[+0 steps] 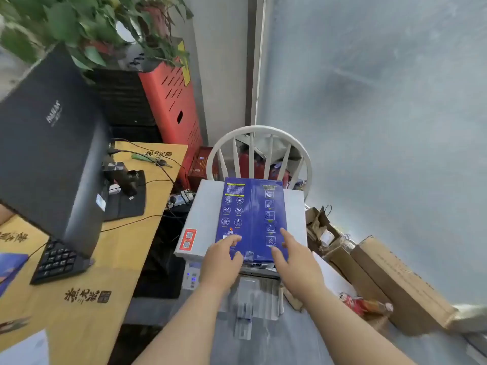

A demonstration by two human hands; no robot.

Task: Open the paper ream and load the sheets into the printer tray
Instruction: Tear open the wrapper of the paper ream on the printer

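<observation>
**Q:** Where does the blue, paper-wrapped rectangular ream (250, 214) lie relative to the hands?

**A:** Directly ahead of both, flat on the lid of the pale grey box-shaped printer (195, 206). Its long axis runs straight away from the person. Only the short near end faces the hands, and the far end points at the white spindle-back wooden chair (259, 130) beyond.

**Q:** Which hand is nearer, and how is each held?

**A:** Neither leads noticeably. The left hand (224, 262) rests on the near left corner and the right hand (295, 264) on the near right corner. Both have fingers spread and laid on top of the wrapper, clasping nothing. Whether either thumb hooks under the near end cannot be told.

**Q:** On what does the coming move turn?

**A:** Probably on the near end fold between the two hands, since the wrapper appears unopened. The translucent grey plastic tray (247, 293) lies beneath the wrists, closer to the body than the ream. Sheets would therefore have to come back and down.
</observation>
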